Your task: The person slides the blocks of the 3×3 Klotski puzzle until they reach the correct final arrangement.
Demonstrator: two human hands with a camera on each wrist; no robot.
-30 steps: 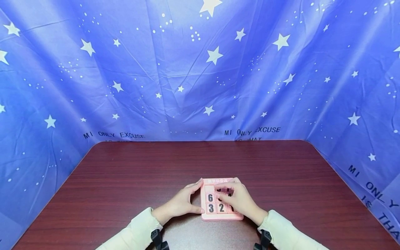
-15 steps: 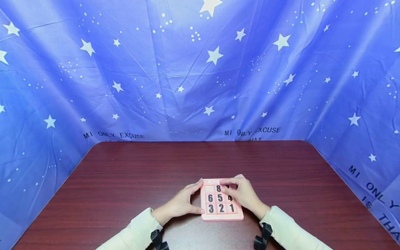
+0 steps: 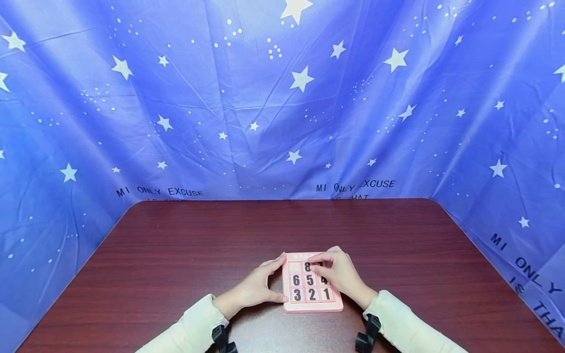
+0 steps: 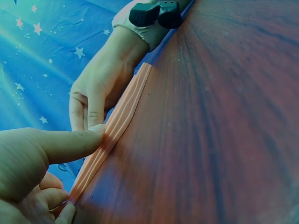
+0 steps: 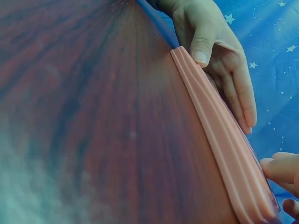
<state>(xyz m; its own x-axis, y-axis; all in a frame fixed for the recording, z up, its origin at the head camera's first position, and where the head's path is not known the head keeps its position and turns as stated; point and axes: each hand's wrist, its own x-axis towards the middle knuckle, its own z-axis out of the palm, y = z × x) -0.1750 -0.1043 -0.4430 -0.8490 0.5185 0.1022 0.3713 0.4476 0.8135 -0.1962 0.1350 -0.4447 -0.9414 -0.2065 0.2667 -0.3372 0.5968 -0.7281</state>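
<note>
A pink number sliding puzzle [image 3: 312, 307] lies flat on the table in the head view. Its lower rows read 6 5 4 and 3 2 1; an 8 tile [image 3: 307, 267] sits in the top row, right of a vacant corner slot. My left hand [image 3: 258, 287] holds the puzzle's left side, thumb at the near corner and fingers at the far one. Over the upper right part is my right hand [image 3: 346, 274], thumb and forefinger extended at the 8 tile. It partly hides the top-right tile and the 4. Both wrist views show the puzzle's ridged edge [image 4: 124, 114].
The dark red wooden table [image 3: 198, 235] surrounds the puzzle. Behind it and at both sides hangs a blue star-patterned cloth [image 3: 247, 98]. Black wrist devices [image 3: 368, 333] are strapped at the cuffs.
My right hand has drawn back to the right from across the top row, uncovering the 8 and 5, then shifted slightly left. My left hand stays on the puzzle's side.
</note>
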